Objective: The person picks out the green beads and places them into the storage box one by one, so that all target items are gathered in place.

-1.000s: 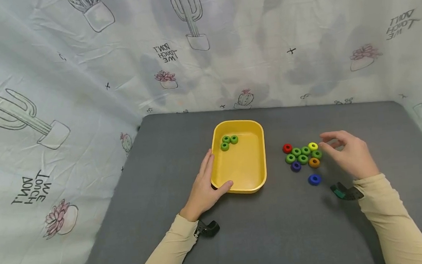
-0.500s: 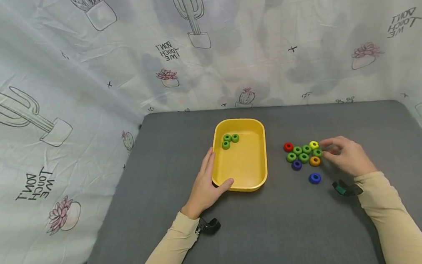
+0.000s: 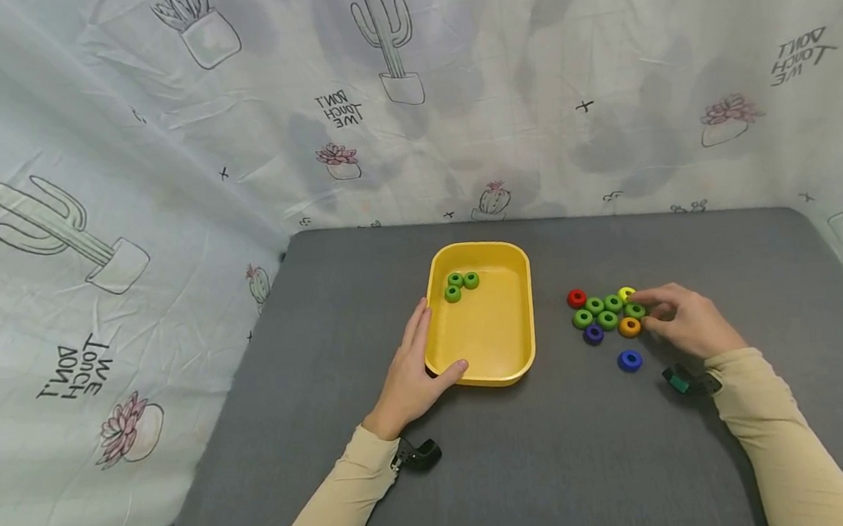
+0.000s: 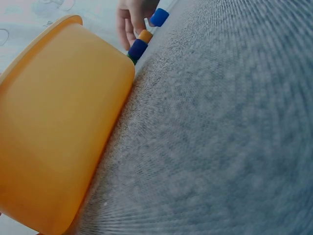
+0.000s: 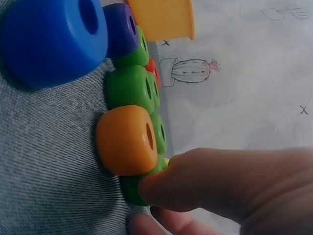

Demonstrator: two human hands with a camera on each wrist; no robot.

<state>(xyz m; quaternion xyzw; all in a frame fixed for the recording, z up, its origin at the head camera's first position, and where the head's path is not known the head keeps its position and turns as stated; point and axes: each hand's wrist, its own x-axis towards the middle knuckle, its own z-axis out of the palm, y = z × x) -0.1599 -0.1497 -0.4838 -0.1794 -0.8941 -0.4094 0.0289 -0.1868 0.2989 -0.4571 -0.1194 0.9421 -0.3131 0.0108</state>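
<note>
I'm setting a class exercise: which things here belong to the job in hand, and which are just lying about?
Probably in the job:
yellow tray
green beads
left hand, touching the tray
right hand, at a green bead

Seemingly just lying about:
red bead
yellow bead
orange bead
purple bead
blue bead

Soft light fills the head view, a shadow (image 3: 729, 436) edging the right sleeve (image 3: 786, 440); wrist views look bluish, slightly blurred.

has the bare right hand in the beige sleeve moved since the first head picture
Yes. In the head view, the right hand has moved slightly left and toward the person, judged against the yellow ring-shaped bead.
</note>
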